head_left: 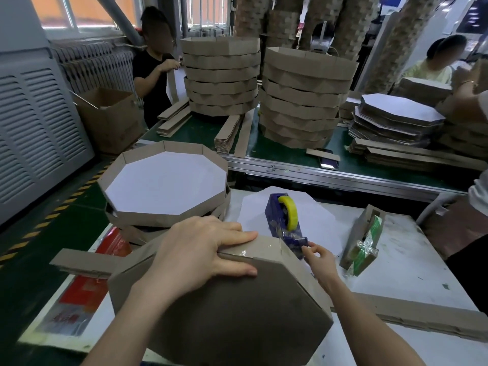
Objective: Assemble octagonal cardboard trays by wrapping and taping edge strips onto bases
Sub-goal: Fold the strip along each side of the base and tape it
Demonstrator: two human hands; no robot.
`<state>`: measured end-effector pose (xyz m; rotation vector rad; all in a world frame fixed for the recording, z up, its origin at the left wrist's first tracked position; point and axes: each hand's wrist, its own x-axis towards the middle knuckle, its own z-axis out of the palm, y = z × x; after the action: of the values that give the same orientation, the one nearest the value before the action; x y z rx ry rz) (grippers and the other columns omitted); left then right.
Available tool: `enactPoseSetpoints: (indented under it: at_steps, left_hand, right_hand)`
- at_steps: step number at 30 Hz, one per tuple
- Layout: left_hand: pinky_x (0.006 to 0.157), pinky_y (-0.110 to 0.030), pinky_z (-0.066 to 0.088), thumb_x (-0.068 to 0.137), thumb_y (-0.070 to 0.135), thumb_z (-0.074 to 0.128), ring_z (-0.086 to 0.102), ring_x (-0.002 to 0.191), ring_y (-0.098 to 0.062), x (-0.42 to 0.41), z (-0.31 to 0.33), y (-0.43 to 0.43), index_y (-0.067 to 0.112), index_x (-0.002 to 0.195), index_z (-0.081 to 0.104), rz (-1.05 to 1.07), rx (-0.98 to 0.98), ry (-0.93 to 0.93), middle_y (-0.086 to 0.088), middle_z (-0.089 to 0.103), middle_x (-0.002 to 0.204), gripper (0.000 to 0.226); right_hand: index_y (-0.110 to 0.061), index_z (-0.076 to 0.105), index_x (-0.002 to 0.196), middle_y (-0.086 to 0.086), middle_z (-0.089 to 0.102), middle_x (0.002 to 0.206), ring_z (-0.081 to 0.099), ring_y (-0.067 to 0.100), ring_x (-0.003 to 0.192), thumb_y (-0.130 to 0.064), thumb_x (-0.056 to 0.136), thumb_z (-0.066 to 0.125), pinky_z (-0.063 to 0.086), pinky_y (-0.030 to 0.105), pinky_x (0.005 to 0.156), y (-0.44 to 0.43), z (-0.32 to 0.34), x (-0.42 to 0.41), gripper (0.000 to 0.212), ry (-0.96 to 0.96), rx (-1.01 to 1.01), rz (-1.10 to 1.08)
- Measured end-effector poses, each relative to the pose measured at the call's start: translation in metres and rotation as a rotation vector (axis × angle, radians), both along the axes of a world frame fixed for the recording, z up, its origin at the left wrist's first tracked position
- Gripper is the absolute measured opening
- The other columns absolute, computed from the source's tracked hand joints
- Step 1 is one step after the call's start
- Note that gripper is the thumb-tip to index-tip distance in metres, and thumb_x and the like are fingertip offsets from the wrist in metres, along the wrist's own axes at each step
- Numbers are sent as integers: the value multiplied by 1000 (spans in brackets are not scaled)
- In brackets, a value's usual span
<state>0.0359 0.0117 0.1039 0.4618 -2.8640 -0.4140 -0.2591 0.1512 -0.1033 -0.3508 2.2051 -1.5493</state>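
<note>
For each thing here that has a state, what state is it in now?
tray in work, underside up, edge strip partly wrapped, one end sticking out loose.
left hand, flat, pressing the strip onto the tray.
dispenser, upright.
tape, loaded on the dispenser, end pulled out.
right hand, pinching the tape end.
finished tray, open side up, on a stack.
box, open.

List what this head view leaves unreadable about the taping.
All in the head view.
Tray interior: turned away, only its brown underside shows.
Right hand: grip unclear, clear tape too faint near the tape dispenser.
Edge strip seam: covered by the left hand.
</note>
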Motion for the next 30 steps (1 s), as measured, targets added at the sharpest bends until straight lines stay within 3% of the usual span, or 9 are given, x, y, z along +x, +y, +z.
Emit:
enactPoseSetpoints:
  at_steps: [2,6,10,13,16,20,25,28,30]
  left_hand:
    - [67,-16,34,64,92,28,50,92,0,0,0,0,58,126,52,-3,2,-5,30,60,108,75]
    - [69,-20,37,65,90,29,51,91,0,-1,-1,0,57,125,54,-3,8,3,30,61,108,73]
    - [69,-22,40,65,90,31,50,91,1,-1,-1,0,58,126,53,0,9,0,30,61,108,72]
    - [69,-20,38,66,90,30,49,92,1,-1,-1,1,58,127,52,-2,-2,-6,29,60,108,72]
    - [68,-16,35,66,90,32,50,91,1,-1,-1,1,56,125,55,-4,10,10,30,61,107,72]
    - [70,-17,39,64,90,31,53,94,0,-4,-2,1,56,123,57,5,4,51,30,64,110,72]
    - [67,-25,46,65,89,33,57,89,-1,-3,-2,3,54,122,59,9,-6,62,29,65,105,72]
    - [71,-15,36,63,92,34,52,96,1,-3,0,2,58,124,54,11,-2,16,32,62,111,73]
    - [70,-13,33,64,93,39,49,98,0,-3,1,2,58,125,53,3,-1,1,31,61,112,72]
  right_hand:
    - [-3,55,70,0,63,116,65,29,105,-12,98,60,48,29,67,-2,0,-2,30,6,-1,-17]
    - [-1,59,74,8,65,112,64,29,99,-5,97,59,53,45,96,-2,1,-8,24,-16,-8,-33]
    - [2,61,78,11,67,111,64,27,93,-4,98,58,54,40,90,-2,0,-14,21,-7,19,-30]
    - [3,57,74,14,66,112,64,28,91,-1,98,56,54,44,91,-4,1,-17,24,-27,-6,-23]
    - [3,57,74,12,69,109,67,25,93,-4,97,60,56,43,86,1,1,-16,24,-200,-112,-2]
    - [-4,60,83,12,72,89,68,27,91,-16,95,66,58,39,76,8,18,-13,18,-380,-269,55]
    - [-7,58,78,7,72,98,67,23,96,-22,93,68,58,36,71,5,20,-4,24,-304,-222,49]
    - [-1,60,84,-7,71,107,66,12,97,-24,92,71,55,28,66,3,13,0,26,-239,-194,0]
    - [-1,55,74,-7,69,111,64,7,94,-17,92,70,53,30,68,1,10,-1,28,-209,-179,-27]
